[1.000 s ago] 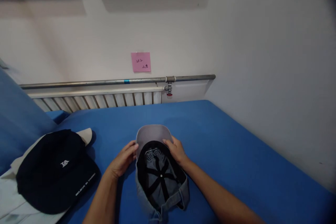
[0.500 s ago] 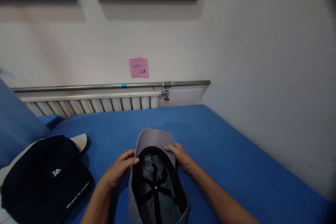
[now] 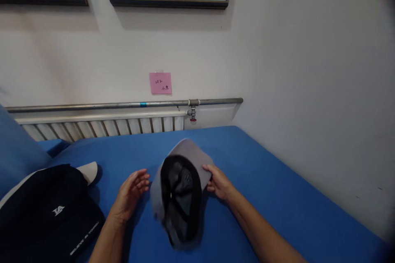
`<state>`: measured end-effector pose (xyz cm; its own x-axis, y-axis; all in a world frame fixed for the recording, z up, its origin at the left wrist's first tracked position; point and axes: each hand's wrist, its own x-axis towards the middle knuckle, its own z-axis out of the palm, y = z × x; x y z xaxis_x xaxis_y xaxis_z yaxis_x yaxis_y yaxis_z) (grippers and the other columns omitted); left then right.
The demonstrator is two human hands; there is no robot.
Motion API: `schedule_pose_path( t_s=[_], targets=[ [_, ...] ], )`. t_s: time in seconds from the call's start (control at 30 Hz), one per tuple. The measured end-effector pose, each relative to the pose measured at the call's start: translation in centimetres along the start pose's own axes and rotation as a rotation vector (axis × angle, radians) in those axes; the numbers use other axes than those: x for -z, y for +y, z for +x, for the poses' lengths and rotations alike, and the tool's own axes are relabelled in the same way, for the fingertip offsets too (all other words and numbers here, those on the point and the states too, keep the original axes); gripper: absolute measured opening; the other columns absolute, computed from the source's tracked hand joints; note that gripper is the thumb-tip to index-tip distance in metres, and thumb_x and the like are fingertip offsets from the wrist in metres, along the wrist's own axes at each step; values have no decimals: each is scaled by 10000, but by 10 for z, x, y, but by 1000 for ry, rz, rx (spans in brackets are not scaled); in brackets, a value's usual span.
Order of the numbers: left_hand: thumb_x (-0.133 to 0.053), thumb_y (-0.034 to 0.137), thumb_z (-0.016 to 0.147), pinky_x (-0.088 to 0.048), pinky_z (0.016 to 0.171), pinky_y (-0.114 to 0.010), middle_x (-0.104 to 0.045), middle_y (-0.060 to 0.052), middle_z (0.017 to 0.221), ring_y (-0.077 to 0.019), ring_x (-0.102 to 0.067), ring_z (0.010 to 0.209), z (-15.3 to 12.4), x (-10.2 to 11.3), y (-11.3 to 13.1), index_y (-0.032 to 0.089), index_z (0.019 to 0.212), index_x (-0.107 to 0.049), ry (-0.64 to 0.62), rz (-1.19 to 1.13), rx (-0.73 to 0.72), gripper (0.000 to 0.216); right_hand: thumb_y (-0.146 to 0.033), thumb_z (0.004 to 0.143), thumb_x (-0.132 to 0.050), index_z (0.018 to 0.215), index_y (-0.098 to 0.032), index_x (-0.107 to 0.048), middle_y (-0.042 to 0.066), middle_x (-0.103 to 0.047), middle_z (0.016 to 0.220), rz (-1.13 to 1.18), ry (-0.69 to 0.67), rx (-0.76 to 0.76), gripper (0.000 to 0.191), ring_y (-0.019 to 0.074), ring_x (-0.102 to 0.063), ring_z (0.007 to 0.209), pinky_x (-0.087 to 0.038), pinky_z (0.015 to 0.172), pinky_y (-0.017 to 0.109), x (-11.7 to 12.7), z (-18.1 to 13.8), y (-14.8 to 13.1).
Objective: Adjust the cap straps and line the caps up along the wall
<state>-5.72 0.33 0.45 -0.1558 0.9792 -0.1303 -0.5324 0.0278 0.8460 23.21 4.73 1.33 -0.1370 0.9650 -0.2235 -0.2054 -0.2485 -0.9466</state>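
Note:
A grey cap [image 3: 182,191] with a black lining is tilted up off the blue bed [image 3: 262,197], its inside facing me and its brim pointing away. My right hand [image 3: 217,181] grips the right side of the brim. Just left of the cap, my left hand [image 3: 131,193] has its fingers loosely spread and holds nothing, a little apart from the cap's edge.
A stack of black caps [image 3: 46,213] with a pale brim lies at the left on the bed. A radiator [image 3: 101,125] and a metal pipe [image 3: 123,104] run along the back wall under a pink note [image 3: 160,83]. A white wall borders the bed on the right.
My left hand let go of the cap and opened. My right hand lifted and turned the cap, which now stands tilted on its side. The view shifted slightly upward.

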Motion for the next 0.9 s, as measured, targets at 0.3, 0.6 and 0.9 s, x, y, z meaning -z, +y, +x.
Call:
schedule_pose_path(
  t_s=[0.3, 0.6, 0.9],
  targets=[
    [-432, 255, 946, -549, 574, -271, -701, -110, 813, -163, -673, 645, 5, -13, -6, 104, 952, -645, 109, -73, 154, 261, -551, 811, -499, 869, -185, -592, 74, -667, 781, -98, 310, 461, 382, 172, -593, 581, -498, 611, 324, -4, 8, 7],
    [-481, 456, 909, -554, 735, -405, -729, -153, 884, -265, -709, 778, -5, -42, -28, 127, 1039, -611, -127, -246, 427, 377, -611, 881, -401, 1305, -242, -548, 101, -524, 1367, -548, -49, 855, 581, 272, -423, 1317, -289, 1131, 466, -15, 5, 41],
    [-525, 44, 740, -561, 749, -296, -724, -41, 936, -179, -680, 823, -12, -42, -18, 196, 927, -664, -87, -471, 89, 278, -504, 927, -409, 1332, -274, -512, 79, -517, 1377, -518, -43, 784, 476, 245, -444, 1302, -307, 1126, 442, -34, -13, 45]
  ],
)
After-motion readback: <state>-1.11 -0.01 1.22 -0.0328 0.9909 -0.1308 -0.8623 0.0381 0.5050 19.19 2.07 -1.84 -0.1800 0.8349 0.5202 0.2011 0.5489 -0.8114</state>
